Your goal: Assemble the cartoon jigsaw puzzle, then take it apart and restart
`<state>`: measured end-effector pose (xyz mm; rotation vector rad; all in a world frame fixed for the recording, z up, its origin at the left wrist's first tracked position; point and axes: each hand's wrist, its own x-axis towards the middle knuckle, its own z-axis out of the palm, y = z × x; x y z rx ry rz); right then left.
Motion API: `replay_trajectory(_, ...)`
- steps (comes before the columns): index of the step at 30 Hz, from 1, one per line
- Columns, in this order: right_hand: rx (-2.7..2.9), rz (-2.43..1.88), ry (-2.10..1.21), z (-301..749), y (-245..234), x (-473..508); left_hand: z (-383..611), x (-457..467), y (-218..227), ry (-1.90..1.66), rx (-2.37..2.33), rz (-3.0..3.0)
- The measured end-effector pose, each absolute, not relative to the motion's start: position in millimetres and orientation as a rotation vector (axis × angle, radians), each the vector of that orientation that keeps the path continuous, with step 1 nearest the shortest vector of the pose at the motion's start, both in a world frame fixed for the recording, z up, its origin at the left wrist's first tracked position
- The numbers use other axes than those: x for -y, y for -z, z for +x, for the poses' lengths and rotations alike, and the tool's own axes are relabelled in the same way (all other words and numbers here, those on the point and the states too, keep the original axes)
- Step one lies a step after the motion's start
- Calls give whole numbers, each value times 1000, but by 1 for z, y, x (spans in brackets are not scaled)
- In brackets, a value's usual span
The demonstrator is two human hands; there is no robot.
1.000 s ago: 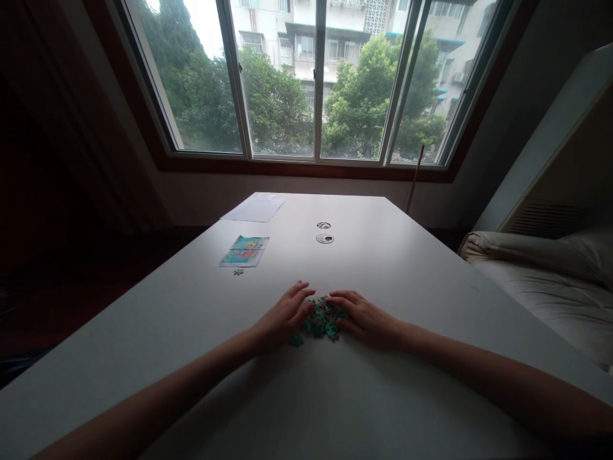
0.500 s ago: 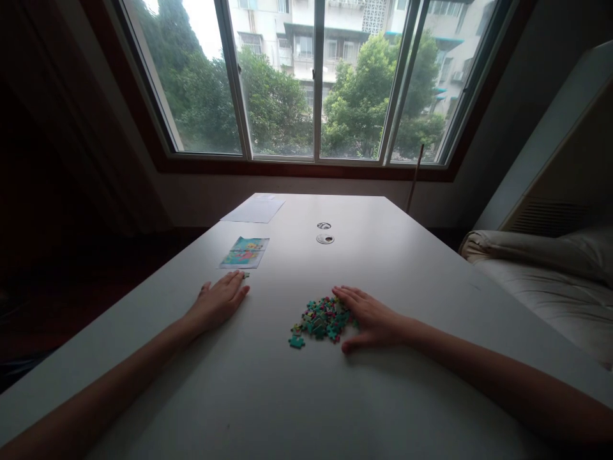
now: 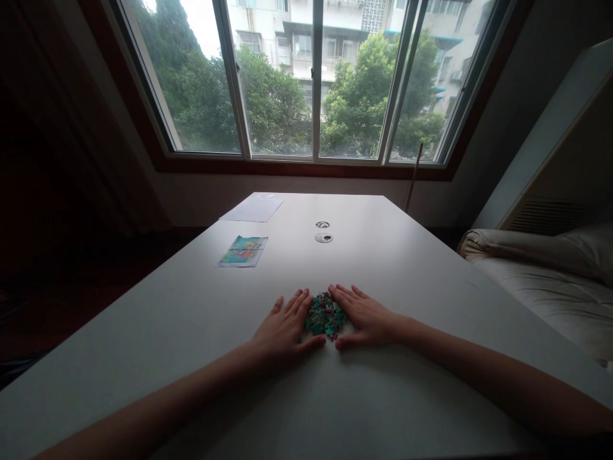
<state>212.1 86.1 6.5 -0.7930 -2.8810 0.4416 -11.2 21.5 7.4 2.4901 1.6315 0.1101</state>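
Observation:
A heap of small jigsaw puzzle pieces (image 3: 325, 315), mostly green with pink and yellow bits, lies on the white table (image 3: 383, 402). Against its left side rests my left hand (image 3: 288, 324), palm down, fingers stretched out and thumb apart. My right hand (image 3: 366, 318) lies along the heap's right side, its fingers also spread and thumb apart. Between them the two hands frame the heap, and parts of its edges are hidden under the fingers. Neither hand grips a piece.
A colourful picture sheet (image 3: 243, 251) lies left of centre, with a white paper (image 3: 251, 209) beyond it. Two round discs (image 3: 324, 237) sit toward the far end. A pale sofa (image 3: 536, 281) stands on the right, and a window (image 3: 313, 83) is ahead.
My left hand has moved right, from near the picture sheet to the heap. The stray pieces by the heap and under that hand no longer show apart. My right hand has barely shifted.

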Motion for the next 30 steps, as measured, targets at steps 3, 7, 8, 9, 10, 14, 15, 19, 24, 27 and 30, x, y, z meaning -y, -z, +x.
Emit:
replay_trajectory(3, 2895, -797, -449, 212, -7, -86, -1, -29, -6, -138, -1619, 2465)
replay_trajectory(7, 2909, -808, -441, 212, -6, -86, 5, -34, -4, -216, -1618, 2434)
replay_trajectory(8, 2909, -807, -439, 212, -6, -86, 6, -35, -4, -232, -1615, 2427)
replay_trajectory(9, 2906, -803, -439, 212, -6, -86, 7, -36, -4, -244, -1609, 2422)
replay_trajectory(10, 2901, -794, -441, 212, -6, -85, 8, -36, -4, -251, -1603, 2419)
replay_trajectory(14, 2900, -761, -452, 213, -9, -83, 12, -38, -3, -270, -1581, 2423)
replay_trajectory(15, 2902, -755, -454, 213, -10, -83, 13, -38, -3, -273, -1581, 2423)
replay_trajectory(19, 2895, -735, -461, 214, -11, -82, 13, -41, -4, -288, -1610, 2408)
replay_trajectory(24, 2872, -735, -482, 214, -12, -83, -26, -67, -22, -283, -1784, 2356)
replay_trajectory(27, 2858, -745, -515, 213, -14, -83, -70, -90, -34, -275, -2035, 2272)
replay_trajectory(30, 2827, -767, -555, 213, -17, -84, -108, -104, -35, -251, -2300, 2123)
